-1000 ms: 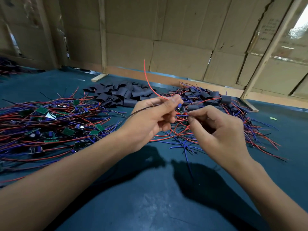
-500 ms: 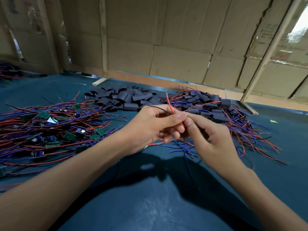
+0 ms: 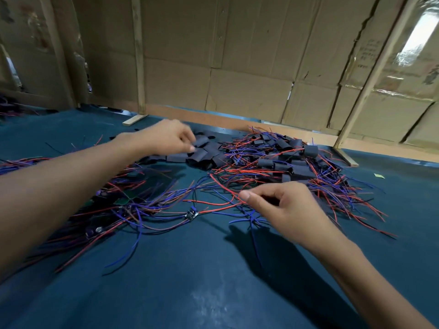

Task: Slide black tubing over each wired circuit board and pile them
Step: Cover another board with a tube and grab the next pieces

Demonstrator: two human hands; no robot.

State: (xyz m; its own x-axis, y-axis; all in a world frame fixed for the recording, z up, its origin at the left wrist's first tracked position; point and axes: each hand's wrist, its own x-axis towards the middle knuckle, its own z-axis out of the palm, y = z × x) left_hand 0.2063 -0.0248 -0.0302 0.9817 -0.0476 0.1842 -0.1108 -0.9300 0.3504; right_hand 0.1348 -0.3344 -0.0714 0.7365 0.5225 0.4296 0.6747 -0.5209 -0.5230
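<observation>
Here, your 2 bare arms reach over the dark blue table (image 3: pixel 202 281), backed by a cardboard wall (image 3: pixel 237 67) whose faint printed writing at upper right is too blurred to read. On the left sprawls the tangle of bare wired boards (image 3: pixel 114 205); at right lies the pile of sleeved boards (image 3: pixel 285 162); between them, at the far edge, sits the heap of black tubing pieces (image 3: pixel 206 155). Your left hand (image 3: pixel 166 137) pinches 1 tubing piece from that heap. Your right hand (image 3: pixel 285 207), fingers curled, pinches red wire (image 3: pixel 213 203) trailing to 1 small board (image 3: pixel 192 213) on the table.
</observation>
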